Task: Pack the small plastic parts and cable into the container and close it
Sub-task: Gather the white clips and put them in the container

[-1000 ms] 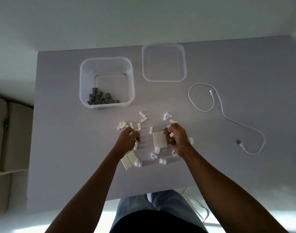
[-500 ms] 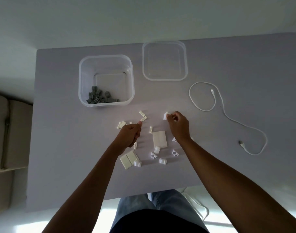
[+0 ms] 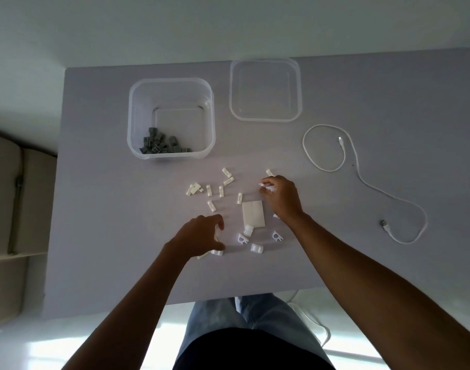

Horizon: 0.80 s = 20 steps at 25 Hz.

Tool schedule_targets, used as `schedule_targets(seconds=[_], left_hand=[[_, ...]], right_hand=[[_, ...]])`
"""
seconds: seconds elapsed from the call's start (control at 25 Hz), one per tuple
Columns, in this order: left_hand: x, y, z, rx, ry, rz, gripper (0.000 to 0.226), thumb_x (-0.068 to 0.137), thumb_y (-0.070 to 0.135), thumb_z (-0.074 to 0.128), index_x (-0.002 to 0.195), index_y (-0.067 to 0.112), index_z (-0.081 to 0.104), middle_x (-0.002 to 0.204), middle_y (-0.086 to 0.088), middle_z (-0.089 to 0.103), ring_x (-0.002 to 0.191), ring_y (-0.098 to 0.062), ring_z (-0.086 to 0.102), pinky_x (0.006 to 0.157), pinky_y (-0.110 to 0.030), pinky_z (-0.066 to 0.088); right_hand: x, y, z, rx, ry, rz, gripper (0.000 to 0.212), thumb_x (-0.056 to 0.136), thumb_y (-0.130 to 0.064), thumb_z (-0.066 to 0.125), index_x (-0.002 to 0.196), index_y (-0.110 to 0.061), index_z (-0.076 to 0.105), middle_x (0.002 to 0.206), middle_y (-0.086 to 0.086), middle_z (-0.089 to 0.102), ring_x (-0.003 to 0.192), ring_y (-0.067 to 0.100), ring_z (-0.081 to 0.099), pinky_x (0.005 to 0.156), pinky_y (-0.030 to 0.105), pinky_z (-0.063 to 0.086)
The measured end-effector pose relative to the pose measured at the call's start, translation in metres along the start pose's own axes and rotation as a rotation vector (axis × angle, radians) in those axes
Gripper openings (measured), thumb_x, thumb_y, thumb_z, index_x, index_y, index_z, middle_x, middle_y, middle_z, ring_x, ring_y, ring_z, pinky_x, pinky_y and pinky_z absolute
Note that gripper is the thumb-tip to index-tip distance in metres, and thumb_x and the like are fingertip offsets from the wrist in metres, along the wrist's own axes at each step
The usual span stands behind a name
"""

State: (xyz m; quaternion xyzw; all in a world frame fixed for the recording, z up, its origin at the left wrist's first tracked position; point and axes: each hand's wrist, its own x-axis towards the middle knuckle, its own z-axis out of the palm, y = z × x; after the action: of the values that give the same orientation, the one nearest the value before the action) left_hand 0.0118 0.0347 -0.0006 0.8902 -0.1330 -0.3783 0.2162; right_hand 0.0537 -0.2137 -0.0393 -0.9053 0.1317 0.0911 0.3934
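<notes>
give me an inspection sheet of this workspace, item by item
surface: grey table, bare at the left.
job's things: open clear container holds grey parts at its near wall; lid lies off, to its right; white parts scattered nearer the person, with a flat white plate among them.
clutter: nothing seen.
grippers: left hand curled over parts at the near edge of the scatter, what it holds hidden; right hand pinches small white pieces.
cables: white cable loose on the table at right, not packed; another cord on the floor.
surroundings: beige furniture at left, pale floor.
</notes>
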Motion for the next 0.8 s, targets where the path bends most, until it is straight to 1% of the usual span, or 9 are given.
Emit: schedule_targets(seconds=[0.08,0.16,0.24,0.32,0.4,0.48,0.6,0.72,0.8], left_hand=[[-0.008,-0.003,0.015,0.06,0.008,-0.013,0.057,0.069,0.039,0.084,0.116,0.024,0.054,0.096,0.002,0.063,0.08,-0.016,0.057,0.072,-0.026,0.046],[-0.012,-0.005,0.029,0.087,0.021,-0.037,0.058,0.069,0.037,0.084,0.117,0.025,0.053,0.105,-0.002,0.065,0.086,-0.019,0.06,0.075,-0.027,0.048],[-0.014,-0.007,0.042,0.093,0.048,-0.059,0.052,0.072,0.036,0.083,0.115,0.026,0.055,0.109,-0.004,0.067,0.09,-0.02,0.062,0.076,-0.027,0.046],[-0.016,-0.008,0.05,0.103,0.103,-0.072,0.042,0.077,0.039,0.078,0.112,0.025,0.06,0.11,-0.003,0.068,0.092,-0.021,0.063,0.077,-0.027,0.046],[-0.016,-0.009,0.054,0.067,0.154,-0.065,0.035,0.082,0.044,0.073,0.108,0.023,0.062,0.107,-0.003,0.069,0.089,-0.02,0.063,0.075,-0.026,0.047],[-0.017,-0.003,0.054,-0.088,0.171,-0.072,0.033,0.085,0.046,0.069,0.102,0.019,0.062,0.095,0.0,0.067,0.079,-0.017,0.061,0.066,-0.023,0.045],[-0.012,0.013,0.047,-0.401,0.167,-0.124,0.028,0.091,0.042,0.062,0.092,0.014,0.06,0.08,0.002,0.06,0.069,-0.013,0.056,0.058,-0.019,0.041],[-0.013,0.027,0.039,-0.919,0.054,-0.159,0.026,0.099,0.028,0.051,0.084,0.008,0.056,0.071,-0.01,0.06,0.048,-0.014,0.044,0.046,-0.022,0.034],[-0.014,0.033,0.037,-1.149,0.017,-0.149,0.023,0.101,0.019,0.044,0.086,0.004,0.052,0.076,-0.017,0.064,0.044,-0.013,0.032,0.043,-0.022,0.026]], right_hand=[[-0.013,-0.007,-0.001,0.365,0.002,0.151,0.014,0.084,-0.023,0.076,0.086,-0.01,0.074,0.072,-0.006,0.069,0.066,0.007,0.063,0.063,0.022,0.047],[-0.032,-0.013,-0.003,0.726,-0.071,0.393,0.02,0.087,-0.03,0.073,0.078,-0.012,0.069,0.055,-0.007,0.053,0.049,0.008,0.046,0.048,0.022,0.036],[-0.05,-0.01,-0.003,0.979,-0.183,0.552,0.026,0.088,-0.039,0.069,0.079,-0.015,0.064,0.057,-0.002,0.047,0.048,0.009,0.042,0.046,0.023,0.032],[-0.064,-0.002,-0.003,1.163,-0.269,0.621,0.031,0.084,-0.048,0.065,0.084,-0.017,0.06,0.065,0.0,0.051,0.05,0.008,0.044,0.047,0.022,0.036],[-0.075,0.006,-0.001,1.285,-0.322,0.656,0.032,0.088,-0.051,0.06,0.082,-0.02,0.056,0.074,0.0,0.057,0.05,0.007,0.043,0.045,0.02,0.036],[-0.082,0.011,-0.002,1.363,-0.35,0.667,0.035,0.093,-0.05,0.057,0.074,-0.021,0.053,0.074,-0.001,0.059,0.047,0.007,0.039,0.04,0.019,0.033],[-0.087,0.011,-0.009,1.416,-0.356,0.659,0.037,0.094,-0.043,0.059,0.064,-0.023,0.048,0.06,-0.003,0.047,0.043,0.006,0.036,0.034,0.018,0.025],[-0.094,0.011,-0.024,1.467,-0.323,0.65,0.023,0.092,-0.029,0.058,0.072,-0.021,0.052,0.058,-0.004,0.045,0.042,0.007,0.041,0.032,0.017,0.025],[-0.099,0.015,-0.032,1.429,-0.269,0.63,0.01,0.089,-0.024,0.06,0.082,-0.017,0.059,0.061,-0.003,0.049,0.045,0.009,0.047,0.033,0.017,0.028]])
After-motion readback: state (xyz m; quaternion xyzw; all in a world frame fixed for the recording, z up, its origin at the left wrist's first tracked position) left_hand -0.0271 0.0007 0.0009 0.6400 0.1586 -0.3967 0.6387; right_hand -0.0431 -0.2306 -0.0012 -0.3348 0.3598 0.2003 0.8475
